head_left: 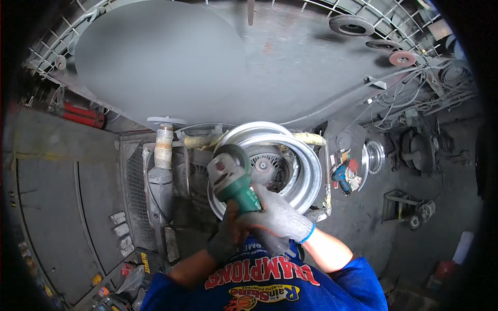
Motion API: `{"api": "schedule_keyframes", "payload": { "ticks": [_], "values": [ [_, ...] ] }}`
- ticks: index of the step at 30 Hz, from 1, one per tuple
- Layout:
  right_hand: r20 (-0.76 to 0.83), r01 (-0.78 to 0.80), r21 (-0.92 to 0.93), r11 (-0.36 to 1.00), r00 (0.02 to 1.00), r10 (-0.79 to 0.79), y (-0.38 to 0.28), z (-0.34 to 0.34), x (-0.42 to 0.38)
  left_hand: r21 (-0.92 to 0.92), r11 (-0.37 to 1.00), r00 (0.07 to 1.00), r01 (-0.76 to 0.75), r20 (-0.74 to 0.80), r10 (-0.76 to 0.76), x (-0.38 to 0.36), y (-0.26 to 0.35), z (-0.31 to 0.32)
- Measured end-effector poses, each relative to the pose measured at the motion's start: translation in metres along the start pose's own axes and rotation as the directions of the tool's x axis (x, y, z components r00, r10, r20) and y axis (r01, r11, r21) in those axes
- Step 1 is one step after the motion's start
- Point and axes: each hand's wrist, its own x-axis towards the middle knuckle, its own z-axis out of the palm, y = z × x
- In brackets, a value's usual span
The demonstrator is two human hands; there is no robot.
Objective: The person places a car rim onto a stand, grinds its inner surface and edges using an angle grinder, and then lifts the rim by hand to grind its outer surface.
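Observation:
A green angle grinder [243, 193] with a grey metal head is held up in front of my chest, its round disc at the head's upper edge. My right hand [275, 210], in a grey glove with a blue cuff, is wrapped around the green body. Lower on the tool, my left hand [224, 237] in a darker glove closes against its near side, partly in shadow. Just beyond the grinder, a bare silver wheel rim [309, 179] leans on a padded frame, and the tool overlaps its left part in this view.
A padded frame [311, 138] surrounds the rim. To the left stands a wrapped post with a disc on top [164, 147]. A blue cordless tool [341, 176] lies at right, near another rim [375, 157]. Abrasive discs [351, 25] hang along the wire rack above.

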Motion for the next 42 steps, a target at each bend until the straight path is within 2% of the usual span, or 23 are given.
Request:
{"api": "schedule_keyframes", "payload": {
  "ticks": [2, 3, 4, 5, 7, 9, 10, 12, 15, 17, 19, 21, 22, 24, 26, 28, 30, 31, 34, 37, 39, 41, 42],
  "values": [
    [-0.105, 0.069, 0.061, 0.996, 0.993, -0.062, 0.026, -0.001, 0.0, 0.553, 0.807, 0.976, -0.208, 0.173, 0.133, 0.017, 0.0, 0.005],
    [-0.207, 0.147, 0.11, 0.983, 0.971, -0.122, 0.034, -0.005, -0.002, 0.158, 0.987, 0.999, 0.033, -0.016, -0.031, 0.03, -0.009, 0.018],
    [-0.167, 0.107, 0.426, 0.898, 0.985, -0.039, 0.029, -0.012, -0.011, -0.3, 0.929, 0.959, 0.215, -0.116, -0.259, 0.043, -0.011, 0.031],
    [-0.233, 0.118, 0.532, 0.839, 0.972, 0.012, 0.037, -0.013, -0.017, -0.301, 0.929, 0.958, 0.217, -0.116, -0.261, 0.053, -0.008, 0.038],
    [-0.344, 0.185, 0.713, 0.677, 0.933, 0.107, 0.048, -0.016, -0.031, 0.271, 0.839, 0.882, 0.471, -0.127, -0.454, 0.076, 0.015, 0.057],
    [-0.367, 0.233, 0.745, 0.625, 0.926, 0.092, 0.098, -0.021, -0.039, 0.291, 0.851, 0.873, 0.437, 0.089, -0.479, 0.094, 0.009, 0.072],
    [-0.361, 0.194, 0.828, 0.526, 0.903, 0.235, 0.134, -0.021, -0.043, 0.095, 0.917, 0.9, 0.387, 0.176, -0.398, 0.1, -0.013, 0.08],
    [-0.45, 0.279, 0.873, 0.4, 0.776, 0.442, 0.095, -0.012, -0.052, 0.02, 0.924, 0.892, 0.383, 0.254, -0.375, 0.106, -0.017, 0.094],
    [-0.481, 0.353, 0.841, 0.41, 0.836, 0.266, 0.123, -0.018, -0.056, -0.104, 0.912, 0.872, 0.397, 0.352, -0.339, 0.103, -0.027, 0.094],
    [-0.456, 0.293, 0.805, 0.516, 0.862, 0.222, 0.085, -0.024, -0.061, -0.128, 0.933, 0.917, 0.337, 0.271, -0.294, 0.088, -0.026, 0.085],
    [-0.33, 0.236, 0.704, 0.67, 0.944, 0.015, 0.064, -0.028, -0.06, -0.169, 0.93, 0.93, 0.328, 0.233, -0.285, 0.072, -0.021, 0.071],
    [-0.234, 0.116, 0.564, 0.817, 0.972, 0.024, 0.037, -0.023, -0.052, -0.32, 0.933, 0.98, 0.166, 0.159, -0.12, 0.048, -0.034, 0.047],
    [-0.19, 0.122, 0.474, 0.872, 0.981, -0.034, 0.026, -0.021, -0.045, 0.308, 0.951, 0.991, 0.031, 0.118, -0.071, 0.036, -0.008, 0.032],
    [-0.13, 0.264, 0.094, 0.96, 0.959, -0.252, 0.011, -0.014, -0.026, -0.204, 0.978, 0.999, 0.045, 0.034, -0.039, 0.017, -0.011, 0.03],
    [0.055, 0.045, 0.079, 0.996, 0.997, -0.05, -0.014, -0.01, -0.017, -0.47, 0.882, 0.998, 0.026, 0.056, 0.0, 0.005, -0.01, 0.018],
    [0.07, 0.066, 0.045, 0.997, 0.995, -0.069, -0.02, 0.002, -0.006, -0.453, 0.89, 0.997, 0.057, 0.065, -0.031, -0.002, -0.001, 0.002],
    [0.11, -0.035, -0.052, 0.998, 0.993, 0.041, -0.032, 0.005, -0.002, -0.537, 0.838, 0.986, 0.097, -0.063, -0.154, -0.006, 0.002, 0.007],
    [0.107, -0.036, -0.054, 0.998, 0.993, 0.042, -0.033, 0.005, 0.0, -0.58, 0.808, 0.969, 0.103, -0.126, -0.214, -0.008, 0.006, 0.01],
    [0.115, -0.05, -0.005, 0.999, 0.992, 0.05, -0.025, 0.006, 0.003, -0.391, 0.913, 0.953, 0.115, -0.216, -0.212, -0.005, 0.023, 0.016],
    [0.007, 0.017, 0.099, 0.995, 1.0, -0.018, -0.011, -0.001, -0.003, -0.082, 0.99, 0.993, -0.112, -0.057, 0.107, 0.019, 0.047, 0.031],
    [-0.098, 0.041, 0.364, 0.931, 0.995, -0.005, -0.004, -0.01, -0.013, -0.45, 0.853, 0.962, 0.266, 0.179, -0.206, 0.039, 0.035, 0.031],
    [-0.169, 0.1, 0.466, 0.879, 0.985, -0.022, 0.005, -0.016, -0.023, -0.268, 0.941, 0.977, 0.209, 0.008, -0.214, 0.058, 0.006, 0.036],
    [-0.196, 0.123, 0.672, 0.73, 0.98, 0.016, 0.01, -0.021, -0.029, -0.025, 0.981, 0.981, 0.194, 0.013, -0.193, 0.067, 0.007, 0.043]
  ]
}}
